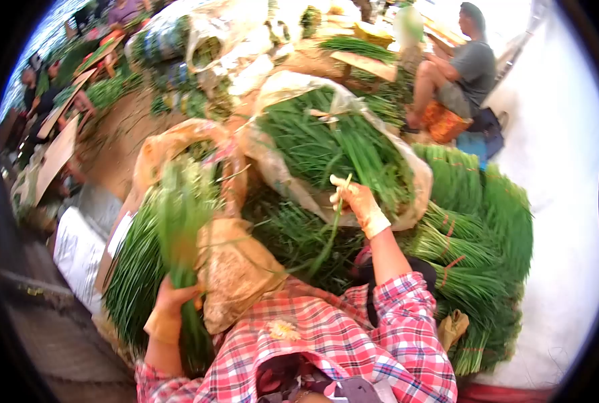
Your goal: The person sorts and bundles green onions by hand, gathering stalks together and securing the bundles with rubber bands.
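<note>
My left hand (172, 299), with an orange cuff at the wrist, is wrapped round an upright bunch of chives (182, 225); its upper leaves are blurred. My right hand (354, 203), also cuffed in orange, pinches a thin green stalk (329, 248) that hangs down towards my lap. Just beyond the right hand an open plastic sack (412, 191) holds loose chives (313, 138). Beside the left hand lies a large heap of chives (135, 275). A brown cloth-like piece (235, 269) covers part of my lap.
Bundles tied with red bands (457, 245) are stacked on my right, beside a white sheet (547, 221). A second sack (155, 151) stands front left. A person in a grey shirt (474, 70) sits far right. More people and boards (58, 158) are at the left.
</note>
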Motion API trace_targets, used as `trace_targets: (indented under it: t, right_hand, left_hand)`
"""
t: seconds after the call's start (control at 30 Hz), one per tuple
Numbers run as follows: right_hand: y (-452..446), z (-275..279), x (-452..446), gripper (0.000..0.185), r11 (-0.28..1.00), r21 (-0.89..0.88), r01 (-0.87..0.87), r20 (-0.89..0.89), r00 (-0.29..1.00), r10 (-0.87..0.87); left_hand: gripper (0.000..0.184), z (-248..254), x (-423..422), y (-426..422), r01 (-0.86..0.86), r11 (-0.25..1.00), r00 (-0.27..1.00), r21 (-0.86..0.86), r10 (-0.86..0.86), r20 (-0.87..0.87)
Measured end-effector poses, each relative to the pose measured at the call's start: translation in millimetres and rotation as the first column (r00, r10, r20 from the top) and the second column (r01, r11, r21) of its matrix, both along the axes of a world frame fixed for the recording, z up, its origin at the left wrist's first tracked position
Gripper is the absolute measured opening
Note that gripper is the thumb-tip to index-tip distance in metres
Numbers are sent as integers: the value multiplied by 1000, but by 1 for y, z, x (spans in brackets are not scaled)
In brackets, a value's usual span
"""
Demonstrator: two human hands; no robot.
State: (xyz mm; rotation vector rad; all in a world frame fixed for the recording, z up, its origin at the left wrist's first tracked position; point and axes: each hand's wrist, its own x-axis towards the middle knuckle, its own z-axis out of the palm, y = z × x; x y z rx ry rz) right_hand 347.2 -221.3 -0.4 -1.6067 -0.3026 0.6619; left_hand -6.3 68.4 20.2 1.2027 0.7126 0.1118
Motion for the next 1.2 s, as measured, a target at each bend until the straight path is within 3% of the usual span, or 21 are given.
trace_targets:
  t: [0.03,0.13,0.23,0.3,0.33,0.43,0.5,0.53,0.57,0.63,0.67,0.7,0.77,0.83,0.9,0.97,1.03,1.1,1.2]
  right_hand:
    - [9,-4,-6,35,988,-85,-126,57,990,131]
    - [25,-7,-21,41,992,106,-74,-119,989,87]
    - [35,-1,-28,37,981,181,-69,-203,973,106]
    - [48,12,-41,33,975,219,-46,-296,949,111]
    - [55,22,-51,32,961,264,-77,-282,947,153]
    - [70,51,-66,31,907,382,-180,-215,937,276]
    - [84,83,-77,31,944,209,-257,103,965,240]
    - [94,76,-78,30,939,226,-258,245,948,202]
    - [101,77,-77,34,966,75,-247,370,907,203]
    - [117,29,-66,35,988,-45,-150,675,724,141]
    - [115,55,-73,35,927,-346,-142,632,695,343]
    - [118,45,-71,30,942,-257,-216,636,696,333]
    - [116,37,-71,25,946,-30,-323,157,933,323]
    - [116,34,-73,22,953,216,-215,53,977,208]
    - [105,54,-72,19,959,280,-48,-120,989,85]
    - [88,42,-52,22,878,474,67,-264,962,69]
    - [70,19,-36,31,828,468,310,-395,911,-117]
    - [46,-37,-21,40,745,546,383,-577,817,3]
    - [58,-54,-45,53,855,411,317,-741,662,111]
  left_hand:
    - [55,5,7,-13,-79,997,996,16,80,-36]
    - [58,16,23,-32,-21,999,995,-44,16,-96]
    - [60,-11,33,-34,63,996,997,62,-60,-45]
    - [62,-20,40,-38,94,969,995,228,-101,23]
    - [54,-21,43,-41,94,955,990,282,-119,70]
    - [52,-14,54,-52,106,924,991,366,-128,36]
    - [52,-25,52,-53,110,917,985,384,-151,79]
    - [52,-25,53,-55,119,886,983,448,-168,72]
    - [51,-25,55,-57,126,850,980,511,-186,69]
    - [53,-18,55,-60,164,816,972,554,-228,48]
    - [53,-20,53,-62,155,757,973,635,-228,34]
    - [53,-22,53,-63,155,731,974,665,-227,23]
    - [54,-22,55,-65,181,726,973,664,-231,-12]
    - [54,-19,58,-66,215,729,969,650,-242,-50]
    - [55,-21,56,-63,253,718,962,648,-257,-91]
    - [55,-31,52,-54,266,703,959,659,-263,-107]
    - [56,-45,50,-48,85,800,986,594,-154,66]
    - [56,-48,52,-44,28,808,997,589,-66,44]
    - [55,-8,68,-55,5,782,990,623,-91,106]
